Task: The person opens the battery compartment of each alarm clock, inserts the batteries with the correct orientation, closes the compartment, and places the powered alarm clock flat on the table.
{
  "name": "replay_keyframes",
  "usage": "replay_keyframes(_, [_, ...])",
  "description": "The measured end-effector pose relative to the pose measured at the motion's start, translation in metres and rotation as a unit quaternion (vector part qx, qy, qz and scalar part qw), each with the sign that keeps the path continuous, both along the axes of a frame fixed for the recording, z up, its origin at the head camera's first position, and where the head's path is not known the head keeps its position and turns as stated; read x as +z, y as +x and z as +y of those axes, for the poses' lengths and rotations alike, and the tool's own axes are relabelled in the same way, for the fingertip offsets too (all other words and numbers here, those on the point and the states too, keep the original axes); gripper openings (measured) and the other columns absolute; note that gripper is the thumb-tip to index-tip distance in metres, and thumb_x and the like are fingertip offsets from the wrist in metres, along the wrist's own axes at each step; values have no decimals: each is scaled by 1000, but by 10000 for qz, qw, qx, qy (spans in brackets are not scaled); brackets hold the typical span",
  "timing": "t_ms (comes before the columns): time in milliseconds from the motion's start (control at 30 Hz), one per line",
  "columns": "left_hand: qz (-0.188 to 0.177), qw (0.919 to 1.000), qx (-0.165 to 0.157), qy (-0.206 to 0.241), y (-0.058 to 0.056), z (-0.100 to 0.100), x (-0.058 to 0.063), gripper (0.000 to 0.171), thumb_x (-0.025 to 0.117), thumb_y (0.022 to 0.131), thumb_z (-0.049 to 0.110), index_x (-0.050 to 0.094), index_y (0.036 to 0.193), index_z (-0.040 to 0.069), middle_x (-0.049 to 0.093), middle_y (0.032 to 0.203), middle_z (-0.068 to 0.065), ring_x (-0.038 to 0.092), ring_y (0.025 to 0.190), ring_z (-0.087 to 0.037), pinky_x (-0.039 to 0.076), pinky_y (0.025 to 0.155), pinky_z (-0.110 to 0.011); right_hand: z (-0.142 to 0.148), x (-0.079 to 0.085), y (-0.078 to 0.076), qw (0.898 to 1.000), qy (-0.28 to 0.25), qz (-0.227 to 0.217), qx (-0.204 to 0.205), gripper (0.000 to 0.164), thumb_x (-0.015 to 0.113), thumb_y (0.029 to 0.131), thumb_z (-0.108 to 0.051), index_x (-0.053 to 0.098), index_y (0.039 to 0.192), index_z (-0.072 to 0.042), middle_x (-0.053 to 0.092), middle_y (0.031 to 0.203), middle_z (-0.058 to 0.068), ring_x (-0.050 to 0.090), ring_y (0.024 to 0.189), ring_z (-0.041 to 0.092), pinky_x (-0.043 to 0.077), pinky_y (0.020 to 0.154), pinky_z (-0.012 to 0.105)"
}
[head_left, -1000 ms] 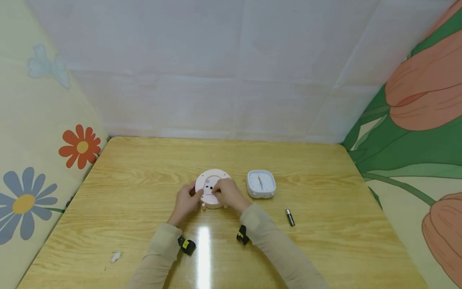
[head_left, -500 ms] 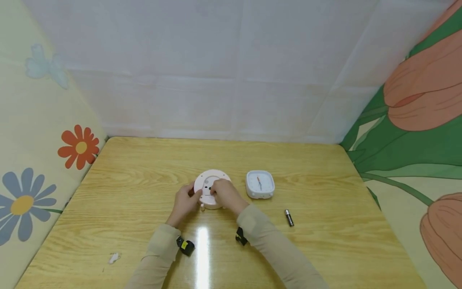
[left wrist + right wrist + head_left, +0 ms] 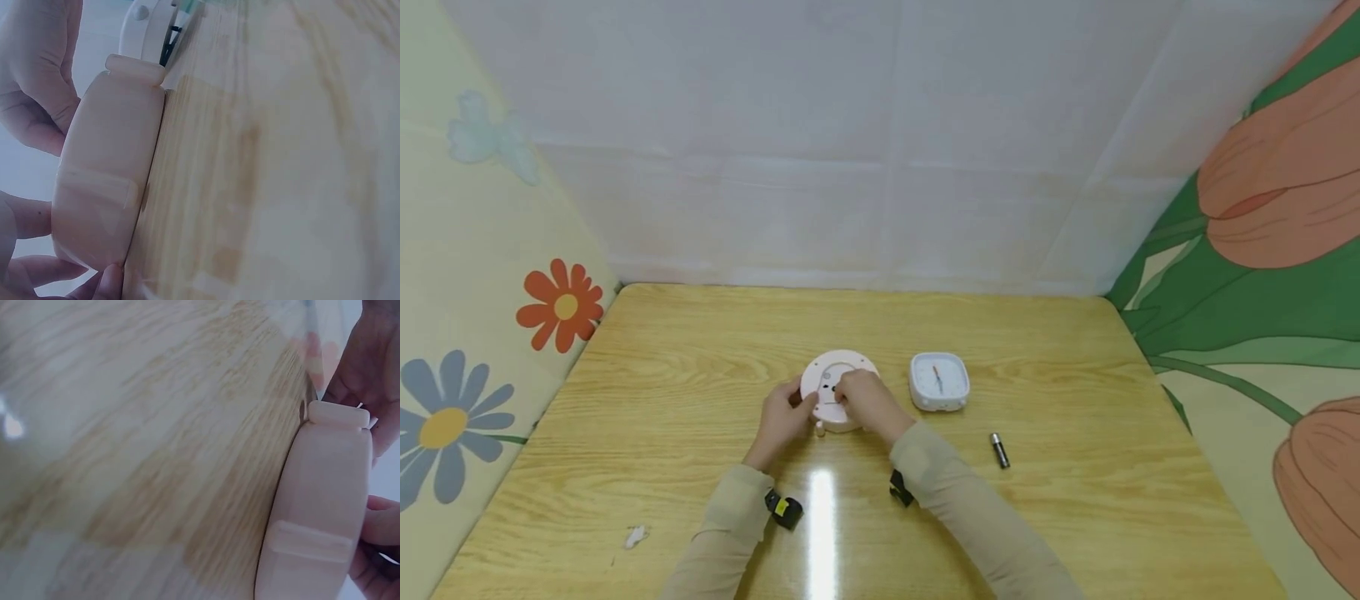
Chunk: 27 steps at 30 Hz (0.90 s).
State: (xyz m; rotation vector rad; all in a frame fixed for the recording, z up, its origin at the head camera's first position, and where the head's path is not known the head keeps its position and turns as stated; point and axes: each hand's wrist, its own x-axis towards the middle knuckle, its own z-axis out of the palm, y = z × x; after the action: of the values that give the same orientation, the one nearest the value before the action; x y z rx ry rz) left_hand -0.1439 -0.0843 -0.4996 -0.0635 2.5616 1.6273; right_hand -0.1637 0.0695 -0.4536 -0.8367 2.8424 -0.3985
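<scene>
A round pale pink clock (image 3: 820,373) lies back side up on the wooden table, with small black spots on its back and stubby feet at its near side. My left hand (image 3: 781,421) grips its left edge, thumb over the back and fingers at the side; the left wrist view shows these fingers (image 3: 34,219) around the clock's body (image 3: 115,137). Over the clock's back, my right hand (image 3: 867,398) bends its fingers close together beside the black spots. In the right wrist view the right fingers (image 3: 382,526) touch the back; whatever lies between their tips is hidden.
A white rounded-square clock (image 3: 940,382) sits face up just right of the round one. Farther right lies a black and silver battery (image 3: 1000,451). A small whitish scrap (image 3: 636,536) is at the left front. Cloth-covered walls (image 3: 775,167) stand behind and beside the table.
My right fingers have shifted slightly on the back of the round clock. The whole scene drifts a little left in the head view; the left hand keeps its grip.
</scene>
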Motion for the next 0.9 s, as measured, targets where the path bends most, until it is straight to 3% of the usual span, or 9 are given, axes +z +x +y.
replay_keyframes(300, [-212, 9997, -6, -140, -2, 0, 2, 43, 57, 88, 11, 48, 126, -6, 57, 103, -18, 53, 90, -23, 47, 75, -31, 3, -2, 5, 9991, 77, 321, 272, 15, 61, 81, 0, 71, 91, -6, 65, 88, 5, 58, 85, 17, 46, 80, 22])
replay_keyframes(633, [-347, 9993, 13, -118, -3, 1, 2, 46, 57, 88, 13, 46, 129, -5, 55, 103, -17, 52, 90, -23, 47, 73, -29, 7, -5, 8, 9861, 527, 1277, 925, 11, 62, 80, -1, 70, 86, -7, 60, 84, 2, 51, 76, 12, 43, 69, 17])
replay_keyframes(900, [-356, 9993, 42, -122, -3, 0, 0, 45, 57, 88, 13, 47, 128, -5, 55, 102, -16, 52, 90, -23, 47, 74, -30, 7, -6, 7, 9819, 701, 1388, 1081, 12, 64, 78, 0, 69, 86, -7, 59, 83, 1, 50, 76, 12, 43, 70, 19])
